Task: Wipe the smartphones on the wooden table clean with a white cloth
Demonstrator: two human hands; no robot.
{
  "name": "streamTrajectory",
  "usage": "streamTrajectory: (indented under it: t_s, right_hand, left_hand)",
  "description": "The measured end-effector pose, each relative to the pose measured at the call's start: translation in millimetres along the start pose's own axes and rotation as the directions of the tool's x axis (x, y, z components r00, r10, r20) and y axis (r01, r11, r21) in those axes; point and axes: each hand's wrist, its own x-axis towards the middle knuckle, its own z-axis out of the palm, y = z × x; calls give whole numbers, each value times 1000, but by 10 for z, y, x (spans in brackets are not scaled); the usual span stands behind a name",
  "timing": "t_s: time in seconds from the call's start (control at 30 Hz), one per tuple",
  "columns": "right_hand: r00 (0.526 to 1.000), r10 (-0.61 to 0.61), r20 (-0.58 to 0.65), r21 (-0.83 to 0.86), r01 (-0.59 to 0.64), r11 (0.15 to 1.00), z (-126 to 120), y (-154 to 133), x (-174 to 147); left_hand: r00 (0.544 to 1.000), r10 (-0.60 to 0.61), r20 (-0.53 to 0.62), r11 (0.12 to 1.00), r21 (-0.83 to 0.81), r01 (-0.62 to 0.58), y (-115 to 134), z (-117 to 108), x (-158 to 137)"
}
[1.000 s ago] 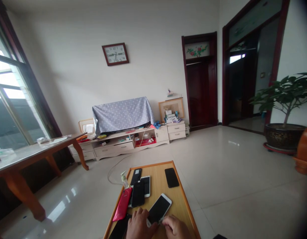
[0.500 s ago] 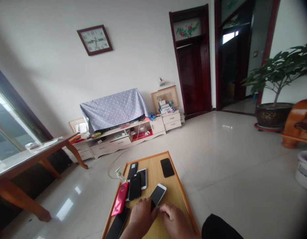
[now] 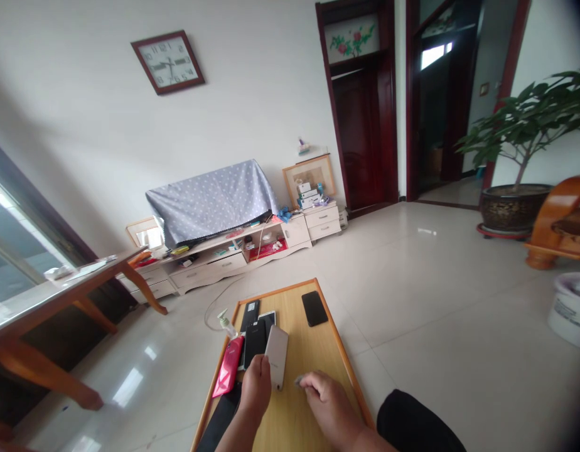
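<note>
A pale gold smartphone (image 3: pixel 277 356) is held up on edge over the wooden tray-like table, its back facing me. My left hand (image 3: pixel 257 386) is closed round its left side. To the right, my right hand (image 3: pixel 325 395) pinches a small greyish wad (image 3: pixel 299 380), perhaps a scrap of cloth; its kind is too small to tell. It is apart from the phone. Left of the held phone lie a black phone (image 3: pixel 255 342), a red phone (image 3: pixel 228 366) and a white phone (image 3: pixel 269 318), partly covered. A dark phone (image 3: pixel 219 417) lies partly behind my left forearm.
The small table (image 3: pixel 299 295) has a raised orange rim. Another black phone (image 3: pixel 314 309) lies at its far right, and a black item (image 3: pixel 250 315) at its far left. A pump bottle (image 3: pixel 228 322) stands by the left rim. My dark-clad knee (image 3: pixel 417 424) is at the right.
My left hand has turned the phone from screen side to back side and tilted it up, moving it left. My right hand has separated from it, and the grey wad now shows.
</note>
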Motion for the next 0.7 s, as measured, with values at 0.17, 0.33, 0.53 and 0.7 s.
streamTrajectory:
  t_s: [0.17, 0.33, 0.53, 0.7]
  right_hand:
    - [997, 23, -68, 21, -21, 1000, 5, -2, 17]
    - [988, 92, -127, 28, -89, 996, -14, 3, 61]
    - [979, 141, -145, 68, -132, 989, 12, 66, 108]
    - [980, 137, -146, 51, -131, 990, 65, 205, 128]
  left_hand:
    - [994, -97, 39, 974, -202, 103, -165, 112, -4]
    - [994, -99, 45, 969, -222, 107, -170, 137, -35]
    - [996, 86, 3, 987, 135, -86, -22, 146, -220]
    - [993, 70, 93, 885, 453, -105, 122, 123, -317]
